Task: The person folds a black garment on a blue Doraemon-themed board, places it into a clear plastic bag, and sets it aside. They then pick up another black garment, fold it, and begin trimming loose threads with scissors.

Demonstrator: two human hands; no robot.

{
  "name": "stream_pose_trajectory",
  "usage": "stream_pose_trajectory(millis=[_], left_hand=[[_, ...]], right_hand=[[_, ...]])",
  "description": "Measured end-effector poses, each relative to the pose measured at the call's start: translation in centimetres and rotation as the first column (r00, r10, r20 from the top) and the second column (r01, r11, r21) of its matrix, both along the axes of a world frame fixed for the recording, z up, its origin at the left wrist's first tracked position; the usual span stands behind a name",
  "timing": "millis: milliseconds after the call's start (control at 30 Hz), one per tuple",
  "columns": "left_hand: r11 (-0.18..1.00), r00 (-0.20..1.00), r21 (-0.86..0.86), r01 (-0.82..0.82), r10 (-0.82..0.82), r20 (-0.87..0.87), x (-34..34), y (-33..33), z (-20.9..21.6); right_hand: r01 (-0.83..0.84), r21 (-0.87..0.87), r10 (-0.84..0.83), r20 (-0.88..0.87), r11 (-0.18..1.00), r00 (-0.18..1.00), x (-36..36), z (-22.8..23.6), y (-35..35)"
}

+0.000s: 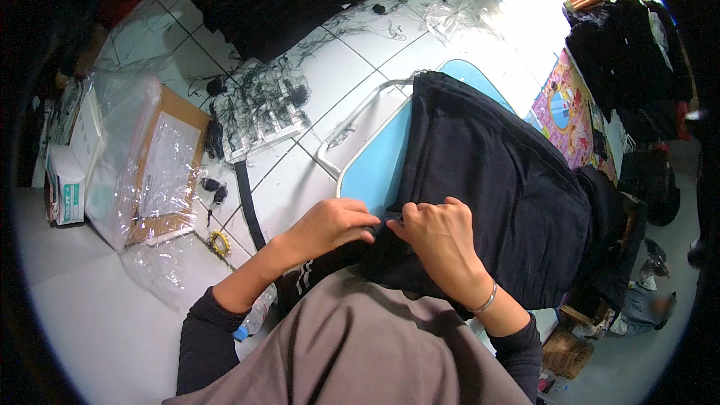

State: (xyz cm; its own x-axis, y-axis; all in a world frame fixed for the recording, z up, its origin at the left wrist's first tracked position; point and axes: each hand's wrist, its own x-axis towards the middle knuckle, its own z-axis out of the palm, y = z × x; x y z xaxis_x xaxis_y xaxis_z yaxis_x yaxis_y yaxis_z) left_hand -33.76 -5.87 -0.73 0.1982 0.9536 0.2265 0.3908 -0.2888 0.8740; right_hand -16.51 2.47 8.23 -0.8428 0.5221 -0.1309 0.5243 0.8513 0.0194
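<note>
A large piece of black cloth (491, 172), perhaps a garment, is spread over a light blue folding table (367, 169) with a white metal frame. My left hand (330, 226) is closed at the cloth's near left edge, its thumb and forefinger pinched on black fabric. Close beside it, my right hand (442, 238) also pinches the edge, with its knuckles up and a bracelet on the wrist. The two sets of fingertips nearly meet. Whether something small sits between them is hidden. The near part of the cloth reaches my lap.
At left stand a plastic-wrapped cardboard piece (171, 172) and a small white box (66, 187). Scraps of black thread (262, 101) and a black strap (246, 206) lie on the tiles. A dark cloth heap (262, 0) lies beyond; a plastic bottle (257, 313) is by my left arm.
</note>
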Motion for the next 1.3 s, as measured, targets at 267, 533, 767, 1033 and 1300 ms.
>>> stream_pose_trajectory(millis=[267,533,767,1033,1300], left_hand=[[0.999,0.998,0.038,-0.028,0.03,-0.053,-0.1,-0.2,-0.1],[0.994,0.999,-0.104,0.013,-0.009,0.037,-1.3,0.1,0.6],[0.99,0.998,-0.141,0.019,-0.01,0.062,-1.9,0.5,0.6],[0.512,0.288,0.227,-0.829,0.738,-0.611,-11.7,5.5,0.7],[0.864,0.861,0.139,-0.484,0.498,-0.099,-0.9,10.6,0.8]], right_hand=[[0.08,-0.082,-0.081,-0.005,0.993,0.997,0.9,1.4,-2.7],[0.114,-0.069,-0.112,0.036,0.991,0.993,0.2,-0.6,-3.7],[0.087,-0.115,-0.085,0.016,0.99,0.996,0.0,-1.5,-3.4],[0.237,-0.267,-0.339,-0.453,0.934,0.825,2.9,-1.4,1.0],[0.463,-0.123,-0.371,-0.786,0.878,0.494,3.3,-5.6,13.8]])
